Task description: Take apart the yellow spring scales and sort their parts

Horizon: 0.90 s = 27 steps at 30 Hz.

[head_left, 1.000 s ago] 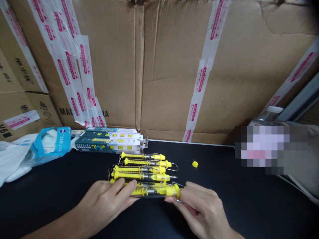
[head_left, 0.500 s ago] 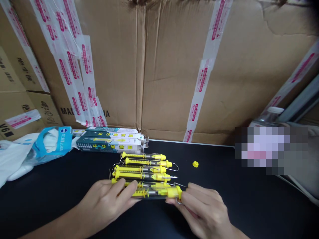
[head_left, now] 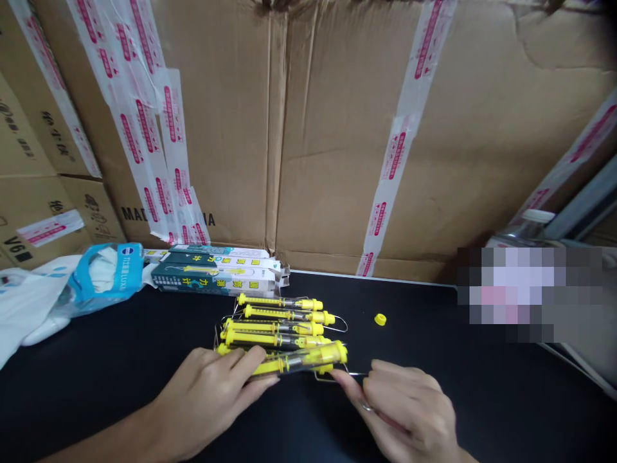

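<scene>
My left hand (head_left: 212,392) is closed around the left part of a clear tube spring scale (head_left: 313,357) with yellow ends, its right end tilted up. The fingers of my right hand (head_left: 409,405) are pinched on a thin metal hook (head_left: 357,373) just past that end; a curved bit of metal shows below the fingers. Whether the hook is joined to the scale, I cannot tell. Behind the held scale, several like spring scales (head_left: 284,326) lie side by side, with wire hooks at their ends. One beneath it is mostly hidden.
A small yellow cap (head_left: 380,319) lies on the black table (head_left: 482,360) to the right. Printed boxes (head_left: 207,273) and a blue-and-white plastic package (head_left: 108,273) sit at the back left. A large cardboard box (head_left: 328,161) walls off the back. A bottle (head_left: 535,222) stands far right.
The held scale's right end has risen and swung slightly away from me. My right hand has drawn back to the right, off the yellow end, with the hook in its fingers.
</scene>
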Each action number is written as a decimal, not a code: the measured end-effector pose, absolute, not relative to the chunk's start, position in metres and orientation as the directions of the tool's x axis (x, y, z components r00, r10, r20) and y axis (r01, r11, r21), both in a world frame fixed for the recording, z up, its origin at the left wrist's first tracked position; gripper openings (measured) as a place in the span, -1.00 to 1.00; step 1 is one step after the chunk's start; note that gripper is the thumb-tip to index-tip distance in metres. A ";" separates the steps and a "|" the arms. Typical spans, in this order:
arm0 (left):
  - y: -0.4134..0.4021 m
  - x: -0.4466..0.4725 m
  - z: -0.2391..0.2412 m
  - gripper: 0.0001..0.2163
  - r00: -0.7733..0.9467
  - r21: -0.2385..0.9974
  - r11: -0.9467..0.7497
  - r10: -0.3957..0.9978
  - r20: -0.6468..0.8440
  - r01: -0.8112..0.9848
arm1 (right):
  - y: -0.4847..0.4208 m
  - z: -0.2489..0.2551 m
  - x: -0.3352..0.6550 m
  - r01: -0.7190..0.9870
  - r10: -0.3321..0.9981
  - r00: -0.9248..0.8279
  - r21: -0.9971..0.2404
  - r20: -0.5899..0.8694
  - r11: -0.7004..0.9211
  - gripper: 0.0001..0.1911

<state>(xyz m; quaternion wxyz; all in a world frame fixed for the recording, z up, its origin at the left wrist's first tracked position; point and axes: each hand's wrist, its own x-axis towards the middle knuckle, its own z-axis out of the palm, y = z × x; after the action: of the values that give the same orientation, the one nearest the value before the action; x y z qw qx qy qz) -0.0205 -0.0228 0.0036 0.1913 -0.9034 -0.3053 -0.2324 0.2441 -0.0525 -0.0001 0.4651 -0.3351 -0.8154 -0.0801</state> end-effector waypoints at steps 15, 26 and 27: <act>-0.019 -0.018 0.007 -0.66 0.624 -0.129 -0.721 0.478 0.618 0.680 | -0.016 0.039 0.324 0.819 0.781 -0.231 -0.318 0.580 0.478 -0.65; -0.021 -0.017 0.008 -0.70 0.629 -0.084 -0.747 0.488 0.605 0.660 | 0.009 0.033 0.399 0.846 0.940 -0.298 -0.411 0.168 0.341 -0.75; -0.021 -0.018 0.008 -0.71 0.629 -0.073 -0.748 0.496 0.598 0.660 | 0.008 0.032 0.398 0.846 0.944 -0.303 -0.419 0.131 0.330 -0.78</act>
<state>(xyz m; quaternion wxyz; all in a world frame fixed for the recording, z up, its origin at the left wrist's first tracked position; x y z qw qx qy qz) -0.0176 -0.0207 0.0075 0.1444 -0.8909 -0.3244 -0.2832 0.3982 0.0077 0.0324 0.1790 -0.5625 -0.7955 0.1370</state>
